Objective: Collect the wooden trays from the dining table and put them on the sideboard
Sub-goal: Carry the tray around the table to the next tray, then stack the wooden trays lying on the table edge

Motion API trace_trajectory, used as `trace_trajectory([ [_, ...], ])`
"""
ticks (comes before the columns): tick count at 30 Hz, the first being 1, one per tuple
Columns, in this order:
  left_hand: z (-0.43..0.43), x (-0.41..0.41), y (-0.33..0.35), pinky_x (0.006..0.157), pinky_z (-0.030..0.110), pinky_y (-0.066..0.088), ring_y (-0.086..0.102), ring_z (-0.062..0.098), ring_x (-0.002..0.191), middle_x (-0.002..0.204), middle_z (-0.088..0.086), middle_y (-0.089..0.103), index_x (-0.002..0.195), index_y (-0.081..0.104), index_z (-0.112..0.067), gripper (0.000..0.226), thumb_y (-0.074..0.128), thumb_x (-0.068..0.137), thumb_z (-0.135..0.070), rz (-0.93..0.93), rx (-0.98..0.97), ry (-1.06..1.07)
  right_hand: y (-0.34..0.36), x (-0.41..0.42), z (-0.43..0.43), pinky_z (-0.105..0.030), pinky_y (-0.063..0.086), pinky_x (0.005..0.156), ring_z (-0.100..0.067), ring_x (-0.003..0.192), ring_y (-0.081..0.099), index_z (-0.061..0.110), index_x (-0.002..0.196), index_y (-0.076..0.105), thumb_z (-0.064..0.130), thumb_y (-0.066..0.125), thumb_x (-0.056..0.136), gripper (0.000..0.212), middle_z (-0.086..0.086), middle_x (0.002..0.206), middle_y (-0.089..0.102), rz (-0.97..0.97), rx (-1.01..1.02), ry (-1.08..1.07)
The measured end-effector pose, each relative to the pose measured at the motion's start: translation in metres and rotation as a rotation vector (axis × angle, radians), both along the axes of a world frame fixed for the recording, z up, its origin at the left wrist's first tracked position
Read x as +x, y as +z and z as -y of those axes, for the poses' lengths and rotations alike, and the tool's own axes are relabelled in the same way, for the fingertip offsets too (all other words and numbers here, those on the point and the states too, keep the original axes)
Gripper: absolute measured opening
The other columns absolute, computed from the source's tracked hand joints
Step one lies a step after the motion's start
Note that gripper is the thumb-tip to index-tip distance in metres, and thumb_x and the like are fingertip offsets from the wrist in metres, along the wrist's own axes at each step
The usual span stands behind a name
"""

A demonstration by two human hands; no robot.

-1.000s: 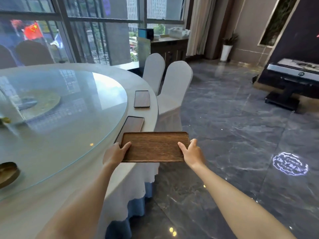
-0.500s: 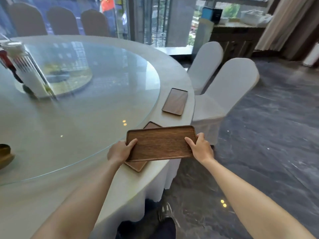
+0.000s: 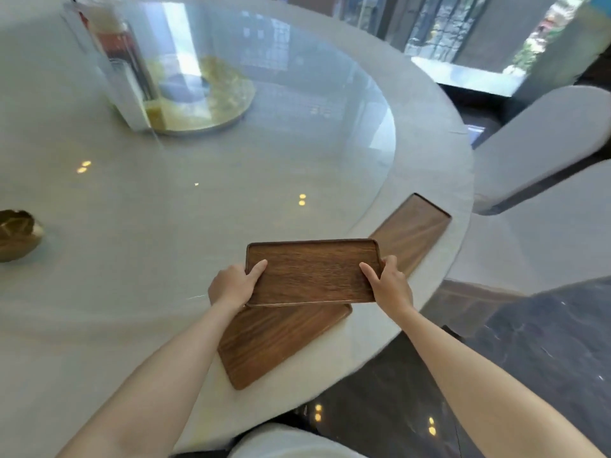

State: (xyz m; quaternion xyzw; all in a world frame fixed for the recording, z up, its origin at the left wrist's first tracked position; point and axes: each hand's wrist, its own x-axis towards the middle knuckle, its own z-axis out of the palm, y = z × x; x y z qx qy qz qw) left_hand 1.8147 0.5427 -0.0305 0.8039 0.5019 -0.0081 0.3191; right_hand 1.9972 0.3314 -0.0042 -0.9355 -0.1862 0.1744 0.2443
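I hold a dark wooden tray (image 3: 312,271) by its two short ends, my left hand (image 3: 233,285) on the left end and my right hand (image 3: 388,282) on the right. It hovers level over a second wooden tray (image 3: 281,342) that lies at an angle on the round dining table's white rim (image 3: 429,160). A third wooden tray (image 3: 413,233) lies farther along the rim to the right, partly hidden behind the held tray and my right hand.
A glass turntable (image 3: 264,160) covers the table's middle, carrying a gold dish (image 3: 205,97), a tall clear holder (image 3: 112,61) and a gold bowl (image 3: 18,234) at the left. Two white-covered chairs (image 3: 545,153) stand at the right, above dark marble floor (image 3: 512,358).
The view has tilted down and moved closer to the table. The held tray has come over the nearest tray on the rim, covering its far end.
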Motion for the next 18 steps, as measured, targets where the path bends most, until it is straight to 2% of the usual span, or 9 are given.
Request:
trace_trajectory([
  [3,0.007,-0.019,-0.008,0.064,0.031,0.041,0.064,0.033,0.088,0.087,0.013,0.069,0.075,0.062,-0.013,0.058,0.038,0.084,-0.065,-0.042,0.005,0.096,-0.012,0.006,-0.015,-0.035,0.042,0.069,-0.031,0.093,0.060,0.009,0.107,0.040,0.050,0.044,0.090,0.045,-0.012,0.101,0.064,-0.047,-0.020,0.113],
  [6,0.022,-0.040,-0.018,0.065,0.031,0.042,0.064,0.032,0.087,0.087,0.012,0.070,0.081,0.066,-0.012,0.059,0.037,0.085,-0.064,-0.088,-0.002,0.183,-0.021,0.005,-0.026,-0.038,0.045,0.069,-0.026,0.083,0.056,0.010,0.103,0.040,0.050,0.044,0.089,0.043,-0.007,0.094,0.058,-0.107,-0.063,0.214],
  [9,0.039,-0.058,-0.026,0.066,0.031,0.042,0.064,0.032,0.086,0.086,0.012,0.070,0.077,0.064,-0.010,0.060,0.037,0.086,-0.063,-0.130,-0.033,0.267,-0.026,0.002,-0.034,-0.043,0.048,0.073,-0.026,0.082,0.054,0.010,0.102,0.042,0.049,0.043,0.091,0.041,-0.004,0.089,0.055,-0.133,-0.094,0.305],
  [12,0.054,-0.069,-0.032,0.068,0.032,0.044,0.064,0.032,0.087,0.087,0.013,0.070,0.077,0.064,-0.008,0.062,0.036,0.086,-0.063,-0.161,-0.059,0.351,-0.031,-0.001,-0.040,-0.041,0.046,0.068,-0.030,0.080,0.056,0.009,0.103,0.041,0.047,0.037,0.093,0.040,-0.005,0.082,0.055,-0.103,-0.129,0.387],
  [18,0.076,-0.074,-0.036,0.061,0.031,0.042,0.060,0.029,0.074,0.074,0.007,0.062,0.060,0.045,-0.014,0.056,0.034,0.088,-0.062,-0.187,-0.044,0.406,-0.042,-0.003,-0.035,-0.036,0.040,0.060,-0.032,0.072,0.055,0.010,0.090,0.038,0.037,0.026,0.098,0.030,-0.006,0.075,0.053,-0.057,-0.190,0.482],
])
